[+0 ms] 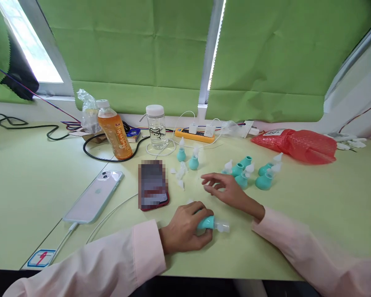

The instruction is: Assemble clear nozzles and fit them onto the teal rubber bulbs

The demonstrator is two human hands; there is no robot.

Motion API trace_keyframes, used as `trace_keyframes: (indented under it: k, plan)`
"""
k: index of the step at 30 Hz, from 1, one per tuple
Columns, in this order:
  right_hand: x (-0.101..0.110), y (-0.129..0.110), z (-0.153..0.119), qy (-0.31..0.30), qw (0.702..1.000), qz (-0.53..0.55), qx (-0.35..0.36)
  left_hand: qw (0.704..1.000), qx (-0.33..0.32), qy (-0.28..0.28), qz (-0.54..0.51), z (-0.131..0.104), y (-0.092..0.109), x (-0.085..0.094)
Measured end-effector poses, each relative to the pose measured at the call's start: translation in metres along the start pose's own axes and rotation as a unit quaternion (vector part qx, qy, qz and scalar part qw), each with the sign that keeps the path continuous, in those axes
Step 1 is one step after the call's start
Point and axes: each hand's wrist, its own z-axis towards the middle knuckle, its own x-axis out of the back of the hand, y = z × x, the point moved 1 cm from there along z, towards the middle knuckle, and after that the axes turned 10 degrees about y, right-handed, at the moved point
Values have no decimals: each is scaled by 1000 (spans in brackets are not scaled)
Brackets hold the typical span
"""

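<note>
Pink sleeves (148, 247) are reaching in from both lower corners, and with the left hand (188, 227) I am clasping a teal bulb (207, 222) with a clear nozzle (223, 226), lower centre of the frame. Right of centre, I am hovering the right hand (227, 189), fingers loosely spread, near other teal bulbs (264, 182).

Lt. yellow-green desk (334, 214) w/ a seam (41, 244) on the L, set vs. a white wall (6, 109). Green blinds (126, 53) cover most of the window (34, 45); bright daylight thru bare pane upper L & thin strip beside grey-white frame post (209, 53).
</note>
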Motion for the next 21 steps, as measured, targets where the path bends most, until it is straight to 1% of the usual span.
trace_keyframes:
  k: [2, 4, 7, 9, 11, 13, 15, 16, 18, 19, 21]
  plan:
    - [-13, -5, 14, -45, 989, -112, 84, 1000, -22, -2, 13, -2, -1, -2]
    - [-31, -6, 25, -87, 970, -187, 131, 1000, -22, -5, 20, -3, -1, -2]
    - [-55, -4, 34, -113, 954, -244, 136, 1000, 8, -2, 3, 0, -2, 1]
    - [-61, -2, 36, -114, 951, -252, 136, 999, 40, 12, -30, 3, -3, 4]
    - [-53, -3, 33, -115, 956, -236, 134, 995, 77, 30, -61, 5, -4, 7]
    - [-34, -7, 26, -107, 972, -180, 109, 990, 114, 36, -75, 7, -4, 8]
    - [-7, -11, 17, -87, 992, -80, 44, 986, 139, 26, -84, 8, -5, 8]
    - [6, -13, 12, -85, 996, -26, 9, 985, 145, 19, -88, 8, -5, 8]
    - [26, -12, 1, -112, 990, 55, -59, 984, 154, 9, -90, 8, -5, 7]
    - [32, -10, -4, -121, 985, 90, -84, 984, 157, 5, -87, 8, -5, 6]
    - [36, -5, -13, -127, 975, 140, -116, 984, 156, -3, -83, 8, -5, 6]
